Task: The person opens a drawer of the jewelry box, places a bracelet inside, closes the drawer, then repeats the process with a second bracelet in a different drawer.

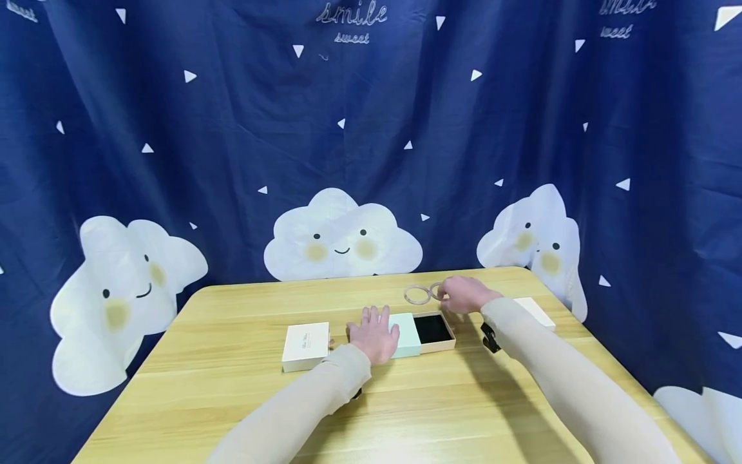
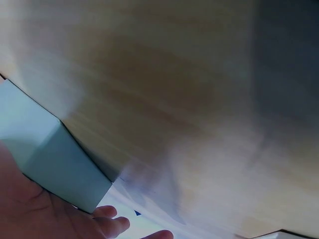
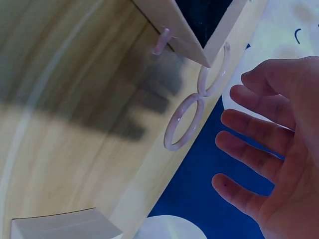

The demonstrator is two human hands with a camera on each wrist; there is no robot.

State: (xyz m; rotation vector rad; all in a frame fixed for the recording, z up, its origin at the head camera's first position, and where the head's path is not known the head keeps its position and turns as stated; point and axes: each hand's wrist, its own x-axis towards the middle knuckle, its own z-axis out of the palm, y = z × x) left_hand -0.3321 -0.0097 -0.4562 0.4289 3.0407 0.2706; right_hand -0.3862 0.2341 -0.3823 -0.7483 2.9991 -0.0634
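My left hand rests against the left end of a mint-green box sleeve, fingers extended. In the left wrist view, the palm lies along the sleeve's side. A pale pink drawer with a black lining sticks out of the sleeve to the right and has a small pink ribbon tab. Behind it lie two pale pinkish bangles, one beside the other. Just by the bangles is my right hand, fingers apart and holding nothing in the right wrist view.
A white box with small lettering stands left of my left hand. Another white box sits at the right, partly hidden by my right forearm. Behind the wooden table hangs a dark blue curtain with clouds.
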